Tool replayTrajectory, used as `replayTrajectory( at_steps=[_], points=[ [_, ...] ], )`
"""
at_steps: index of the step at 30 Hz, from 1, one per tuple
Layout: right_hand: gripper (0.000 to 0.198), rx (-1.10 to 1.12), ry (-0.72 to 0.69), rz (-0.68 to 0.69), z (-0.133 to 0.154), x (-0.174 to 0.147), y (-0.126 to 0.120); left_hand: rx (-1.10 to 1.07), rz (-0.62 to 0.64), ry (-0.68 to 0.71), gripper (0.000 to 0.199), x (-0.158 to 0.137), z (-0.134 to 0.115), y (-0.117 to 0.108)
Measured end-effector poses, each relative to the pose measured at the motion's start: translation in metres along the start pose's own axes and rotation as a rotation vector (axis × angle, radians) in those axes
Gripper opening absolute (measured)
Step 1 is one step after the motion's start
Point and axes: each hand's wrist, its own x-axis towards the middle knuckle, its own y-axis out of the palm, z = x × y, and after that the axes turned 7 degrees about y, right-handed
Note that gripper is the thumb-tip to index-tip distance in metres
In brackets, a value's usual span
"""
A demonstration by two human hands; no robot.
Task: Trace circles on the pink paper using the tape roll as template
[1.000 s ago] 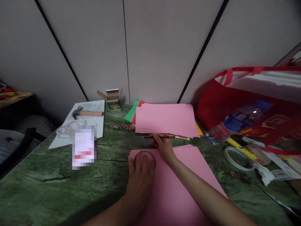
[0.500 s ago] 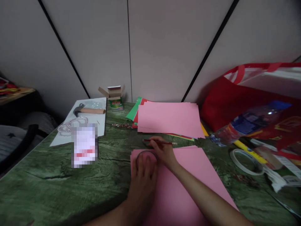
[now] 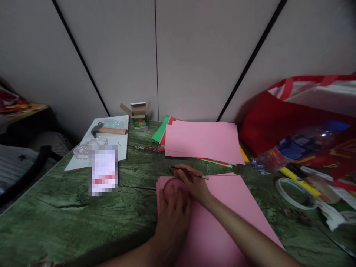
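Observation:
On a stack of pink paper (image 3: 222, 211) lies a round, ring-like thing (image 3: 167, 182) with a dark rim and pink showing inside it. My left hand (image 3: 174, 217) rests on it with spread, slightly bent fingers. A slim pencil (image 3: 191, 172), dark red with a pale end, is held in my right hand (image 3: 194, 185). That hand sits low beside the ring's upper right edge, its fingertips partly hidden. The pencil lies nearly level, one end pointing left, and I cannot tell whether it touches the paper.
More pink sheets (image 3: 203, 141) lie beyond. To the left are a hammer (image 3: 112, 131), a bead string (image 3: 90, 148) and a blurred-out phone-like rectangle (image 3: 103, 170). A small open box (image 3: 139, 120) stands behind. Right are a bottle (image 3: 297, 146), tape roll (image 3: 294, 193) and red bag (image 3: 267, 115).
My right hand has lowered toward the ring and the pencil has tilted, its pale end dropping. My left hand has shifted slightly right with its fingers more spread. The whole view has shifted a little.

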Motion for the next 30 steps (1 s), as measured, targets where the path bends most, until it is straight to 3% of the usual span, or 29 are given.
replayTrajectory(
  at_steps=[10,18,30],
  points=[
    [0.017,0.072,-0.005,0.026,0.0047,-0.0041,-0.0009,0.019,0.027,0.027,0.033,-0.0023,-0.0028,-0.0015],
    [0.022,0.099,0.024,0.046,-0.0001,-0.0041,-0.0004,0.051,-0.058,0.041,0.033,-0.0060,-0.0082,-0.0086],
    [0.031,0.169,0.084,0.073,0.0037,-0.0040,-0.0026,0.005,0.004,0.042,0.035,-0.0051,-0.0072,-0.0054]
  ],
)
